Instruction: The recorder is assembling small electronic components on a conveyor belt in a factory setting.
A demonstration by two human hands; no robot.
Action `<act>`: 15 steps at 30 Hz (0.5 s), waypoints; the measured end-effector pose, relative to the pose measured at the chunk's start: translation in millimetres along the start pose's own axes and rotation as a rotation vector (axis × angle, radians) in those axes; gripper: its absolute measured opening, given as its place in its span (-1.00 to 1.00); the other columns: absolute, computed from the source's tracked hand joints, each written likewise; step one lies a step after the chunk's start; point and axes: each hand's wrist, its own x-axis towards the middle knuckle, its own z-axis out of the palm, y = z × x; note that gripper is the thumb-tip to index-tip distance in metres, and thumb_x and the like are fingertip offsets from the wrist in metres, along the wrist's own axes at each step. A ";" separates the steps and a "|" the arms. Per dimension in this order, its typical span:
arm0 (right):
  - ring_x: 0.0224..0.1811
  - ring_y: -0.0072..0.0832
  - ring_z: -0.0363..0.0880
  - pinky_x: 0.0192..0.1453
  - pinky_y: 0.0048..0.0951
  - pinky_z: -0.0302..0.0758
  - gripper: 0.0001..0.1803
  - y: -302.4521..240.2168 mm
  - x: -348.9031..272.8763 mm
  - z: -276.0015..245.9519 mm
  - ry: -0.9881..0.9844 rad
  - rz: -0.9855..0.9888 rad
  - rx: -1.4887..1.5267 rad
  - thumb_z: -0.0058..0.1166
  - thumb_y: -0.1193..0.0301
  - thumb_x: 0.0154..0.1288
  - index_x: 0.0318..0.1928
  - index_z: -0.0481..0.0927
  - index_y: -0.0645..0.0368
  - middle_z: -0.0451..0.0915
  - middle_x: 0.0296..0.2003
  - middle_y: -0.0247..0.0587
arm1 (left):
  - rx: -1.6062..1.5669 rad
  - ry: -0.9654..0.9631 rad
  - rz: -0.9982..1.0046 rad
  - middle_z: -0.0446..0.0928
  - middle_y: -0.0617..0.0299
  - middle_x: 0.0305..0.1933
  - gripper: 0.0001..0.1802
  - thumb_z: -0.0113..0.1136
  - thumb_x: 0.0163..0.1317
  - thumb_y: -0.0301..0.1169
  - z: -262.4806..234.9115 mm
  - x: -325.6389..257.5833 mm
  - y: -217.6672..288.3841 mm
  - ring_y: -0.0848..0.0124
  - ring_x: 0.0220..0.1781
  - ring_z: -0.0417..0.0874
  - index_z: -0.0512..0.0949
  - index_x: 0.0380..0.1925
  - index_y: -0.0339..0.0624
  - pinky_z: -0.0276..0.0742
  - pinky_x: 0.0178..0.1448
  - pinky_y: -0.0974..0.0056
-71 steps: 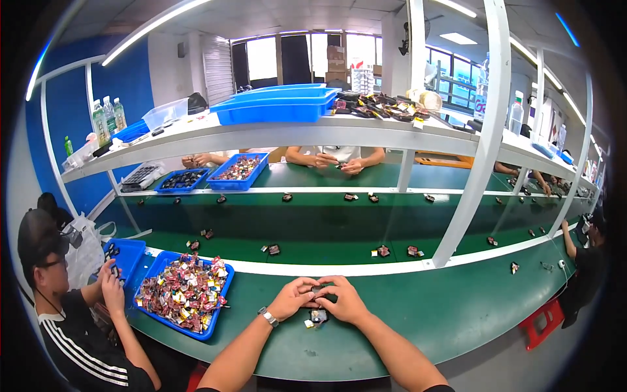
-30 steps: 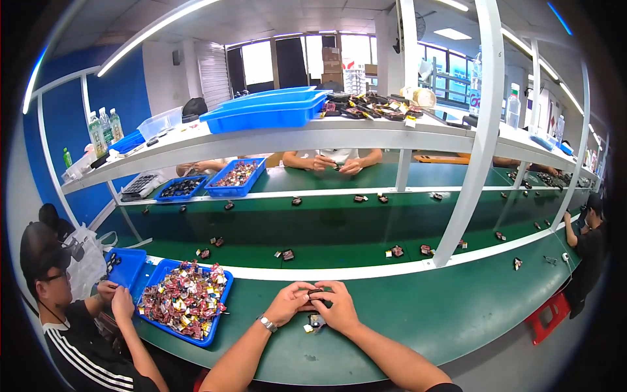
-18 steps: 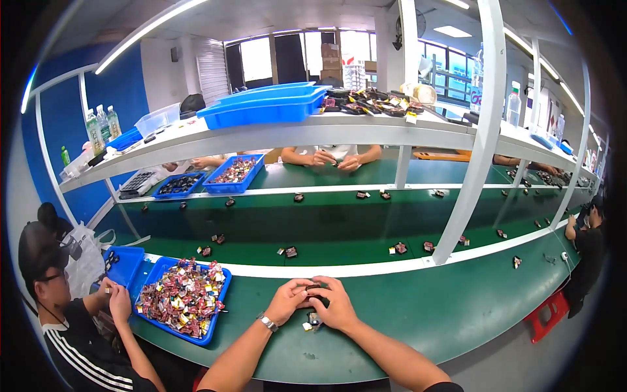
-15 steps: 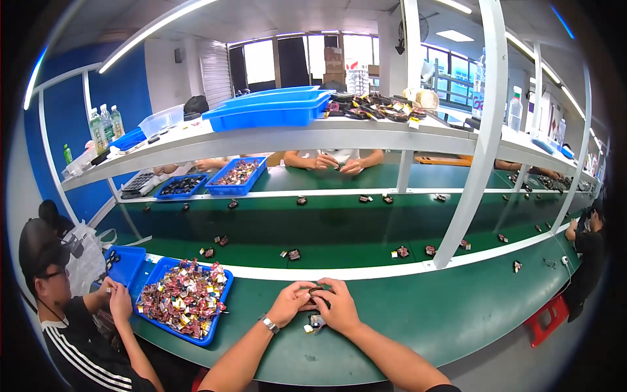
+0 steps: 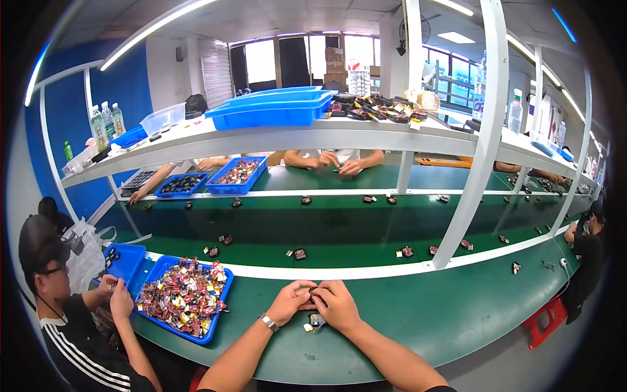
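Note:
My left hand and my right hand meet over the green bench, fingers closed around a small black part. The fingertips cover most of it, so its exact kind is hidden. A metal-banded watch circles my left wrist. Just below my right fingers lies a small electronic module with a pale tag, on the bench surface. A blue tray heaped with reddish modules with white and yellow tags stands to the left of my hands.
Beyond the white rail, a green conveyor belt carries scattered modules. A co-worker sits at the left beside another blue tray. White posts hold a shelf with blue bins. At the right are a red stool and another person.
The modules on the belt have shifted slightly to the right. My right fingers have curled further over the black part. Across the belt, a person's arm now reaches toward its far left edge.

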 end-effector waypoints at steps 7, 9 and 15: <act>-0.18 -0.28 0.54 -0.15 -0.34 0.55 -0.84 0.2 -3.1 3.6 -0.002 0.003 -0.049 0.26 0.52 0.06 -0.29 0.62 0.17 0.53 -0.28 -0.25 | -0.002 -0.004 0.000 0.54 0.12 0.03 -0.71 0.01 0.42 -0.47 -2.0 0.5 -2.8 0.35 0.05 0.62 0.38 0.11 -0.23 0.64 0.15 0.19; -0.19 -0.27 0.54 -0.15 -0.32 0.54 -0.83 0.3 -3.2 4.5 0.008 -0.002 -0.047 0.28 0.54 0.04 -0.29 0.63 0.18 0.54 -0.29 -0.24 | 0.005 0.001 -0.003 0.54 0.12 0.02 -0.71 0.01 0.41 -0.47 -2.3 0.2 -2.7 0.36 0.04 0.62 0.38 0.11 -0.23 0.63 0.15 0.19; -0.18 -0.27 0.53 -0.14 -0.33 0.54 -0.84 1.5 -3.0 2.4 -0.053 -0.048 -0.134 0.25 0.51 0.07 -0.28 0.61 0.16 0.52 -0.26 -0.24 | -0.001 0.018 -0.007 0.54 0.11 0.01 -0.72 0.00 0.41 -0.48 -0.5 0.2 -1.7 0.34 0.02 0.64 0.38 0.10 -0.23 0.64 0.14 0.19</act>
